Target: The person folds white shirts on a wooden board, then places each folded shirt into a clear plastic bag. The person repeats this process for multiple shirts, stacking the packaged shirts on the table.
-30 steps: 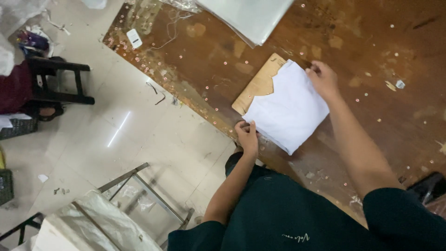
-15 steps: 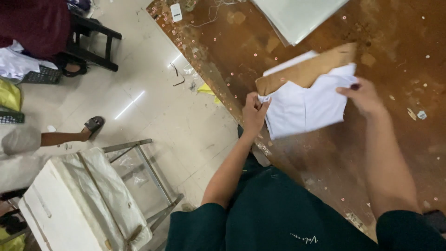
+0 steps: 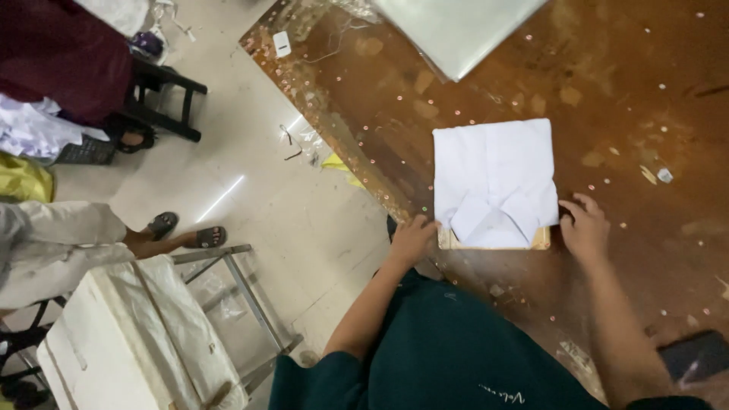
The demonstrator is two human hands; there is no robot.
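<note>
A folded white shirt (image 3: 492,176) lies flat on the brown table (image 3: 630,83), collar side toward me, on top of a cardboard sheet (image 3: 541,241) whose edge peeks out along the near side. My left hand (image 3: 414,240) rests at the near left corner of the cardboard, fingers curled against its edge. My right hand (image 3: 585,225) sits at the near right corner, fingertips touching the shirt's edge. Neither hand lifts anything.
A clear plastic sheet (image 3: 456,30) lies at the table's far side. A dark object (image 3: 697,354) sits at the near right. On the floor to the left stand a white-covered metal stand (image 3: 137,342), a black stool (image 3: 163,99) and another person's sandalled feet (image 3: 182,230).
The shirt and cardboard, held up and turning before, now lie flat on the table with the shirt squared on top. Both hands have dropped to its near corners.
</note>
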